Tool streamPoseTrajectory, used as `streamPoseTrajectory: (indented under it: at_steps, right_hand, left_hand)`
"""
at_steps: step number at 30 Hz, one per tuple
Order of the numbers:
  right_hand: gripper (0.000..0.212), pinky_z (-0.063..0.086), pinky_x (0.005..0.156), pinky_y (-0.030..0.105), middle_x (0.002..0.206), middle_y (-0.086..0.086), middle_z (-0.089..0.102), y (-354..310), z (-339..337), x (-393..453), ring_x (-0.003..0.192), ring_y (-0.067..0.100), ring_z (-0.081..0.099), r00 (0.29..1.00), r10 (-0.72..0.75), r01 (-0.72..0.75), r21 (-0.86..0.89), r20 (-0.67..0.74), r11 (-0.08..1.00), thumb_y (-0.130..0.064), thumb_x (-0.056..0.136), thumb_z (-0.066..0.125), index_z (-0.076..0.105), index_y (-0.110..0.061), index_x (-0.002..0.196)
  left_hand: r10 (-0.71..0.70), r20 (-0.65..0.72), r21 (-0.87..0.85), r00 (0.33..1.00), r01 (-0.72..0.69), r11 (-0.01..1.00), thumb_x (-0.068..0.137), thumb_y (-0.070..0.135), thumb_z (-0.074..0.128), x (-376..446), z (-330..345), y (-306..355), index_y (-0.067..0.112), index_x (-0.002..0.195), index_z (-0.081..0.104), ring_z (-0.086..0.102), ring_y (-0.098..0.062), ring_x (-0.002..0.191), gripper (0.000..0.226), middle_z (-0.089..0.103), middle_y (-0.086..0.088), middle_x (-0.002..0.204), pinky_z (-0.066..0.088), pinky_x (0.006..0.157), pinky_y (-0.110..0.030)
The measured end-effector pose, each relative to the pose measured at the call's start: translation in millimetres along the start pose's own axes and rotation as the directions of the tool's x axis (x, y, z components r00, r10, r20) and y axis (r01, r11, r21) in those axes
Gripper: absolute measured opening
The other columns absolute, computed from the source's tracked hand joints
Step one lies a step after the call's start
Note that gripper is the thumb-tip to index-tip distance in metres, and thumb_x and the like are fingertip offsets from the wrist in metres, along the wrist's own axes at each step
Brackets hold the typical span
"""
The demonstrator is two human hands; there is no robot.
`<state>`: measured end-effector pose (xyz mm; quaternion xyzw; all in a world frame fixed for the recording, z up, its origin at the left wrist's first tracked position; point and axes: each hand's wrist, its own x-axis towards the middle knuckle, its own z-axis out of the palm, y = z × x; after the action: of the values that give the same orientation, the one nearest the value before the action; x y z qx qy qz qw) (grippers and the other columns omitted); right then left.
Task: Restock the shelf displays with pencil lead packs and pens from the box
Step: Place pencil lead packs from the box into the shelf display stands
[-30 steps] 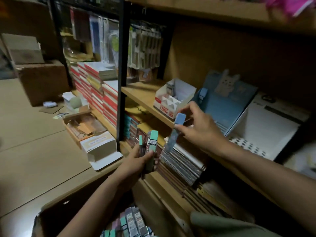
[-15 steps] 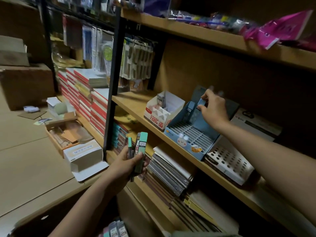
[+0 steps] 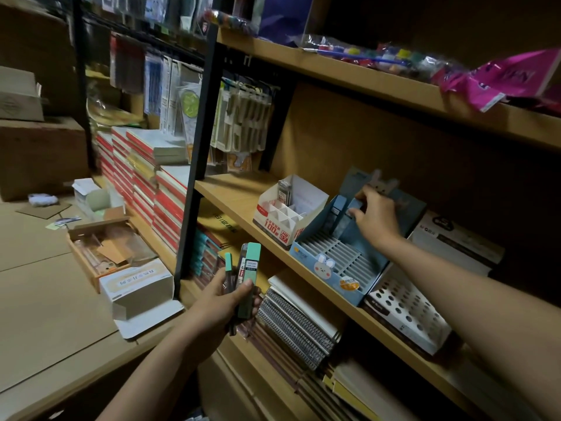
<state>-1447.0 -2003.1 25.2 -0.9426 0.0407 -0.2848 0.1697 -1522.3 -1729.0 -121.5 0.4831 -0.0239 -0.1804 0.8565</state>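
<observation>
At two o'clock on the middle shelf [image 3: 239, 197], our right hand [image 3: 375, 218] pinched a lead pack [image 3: 346, 221] into the blue display box [image 3: 340, 262]; our left hand [image 3: 226, 302] gripped spare green lead packs [image 3: 250, 278] at six o'clock, probably next to be passed across.

Dim room; wooden shelves [image 3: 379, 77], black metal upright [image 3: 194, 165], tan floor [image 3: 36, 293].

Head camera looks forward and down (slightly rightward) at the shelf [image 3: 243, 205], close up.
</observation>
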Motion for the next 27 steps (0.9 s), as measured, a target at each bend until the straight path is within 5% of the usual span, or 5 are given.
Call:
streamPoseTrajectory:
  at_steps: [14, 17, 20, 22, 27]
  right_hand:
    - [0.037, 0.050, 0.088, 0.046, 0.124, 0.014, 0.053, -11, 1, -3, 0.111, 0.036, 0.056, 0.999, 0.007, 0.006, -0.352, 0.034, 0.936, -0.025, 0.093, 0.062, 0.060, -0.010, 0.127]
    - [0.041, 0.050, 0.074, 0.029, 0.120, 0.007, 0.054, -35, 0, -23, 0.095, 0.017, 0.057, 0.987, -0.154, 0.151, -0.064, -0.052, 0.987, -0.027, 0.092, 0.063, 0.052, -0.018, 0.130]
    - [0.032, 0.057, 0.060, 0.021, 0.099, -0.006, 0.063, -78, 7, -56, 0.074, 0.007, 0.065, 0.940, -0.101, -0.026, 0.364, 0.326, 0.931, -0.041, 0.088, 0.064, 0.055, -0.030, 0.117]
    - [0.041, 0.059, 0.065, 0.025, 0.098, -0.007, 0.064, -97, 17, -74, 0.075, 0.008, 0.069, 0.844, -0.138, -0.074, 0.368, 0.519, 0.927, -0.048, 0.085, 0.066, 0.055, -0.032, 0.121]
    - [0.029, 0.055, 0.056, 0.016, 0.099, 0.002, 0.070, -109, 27, -86, 0.067, 0.005, 0.071, 0.819, -0.178, -0.078, 0.413, 0.546, 0.907, -0.026, 0.085, 0.072, 0.067, -0.018, 0.112]
  left_hand:
    - [0.011, 0.024, 0.030, 1.000, -0.012, 0.999, 0.086, 0.018, 0.064, -7, -1, 5, 0.022, 0.116, 0.058, 0.070, -0.019, 0.075, 0.030, 0.072, -0.006, 0.082, 0.057, 0.067, -0.030]
    - [0.045, 0.043, 0.051, 0.998, -0.047, 0.998, 0.090, 0.017, 0.063, -12, 0, 11, 0.020, 0.118, 0.057, 0.069, -0.021, 0.078, 0.029, 0.068, -0.012, 0.092, 0.055, 0.066, -0.029]
    - [0.050, 0.055, 0.083, 0.997, -0.055, 0.995, 0.090, 0.017, 0.063, -15, 2, 15, 0.023, 0.117, 0.059, 0.069, -0.022, 0.082, 0.028, 0.069, -0.010, 0.096, 0.055, 0.066, -0.030]
    - [0.057, 0.066, 0.102, 0.996, -0.064, 0.993, 0.088, 0.018, 0.064, -16, 4, 16, 0.027, 0.114, 0.061, 0.071, -0.022, 0.085, 0.028, 0.070, -0.009, 0.099, 0.056, 0.069, -0.032]
    - [0.059, 0.096, 0.102, 0.994, -0.069, 0.992, 0.083, 0.027, 0.067, -17, 3, 17, 0.030, 0.111, 0.062, 0.071, -0.025, 0.088, 0.029, 0.062, -0.020, 0.114, 0.057, 0.068, -0.032]
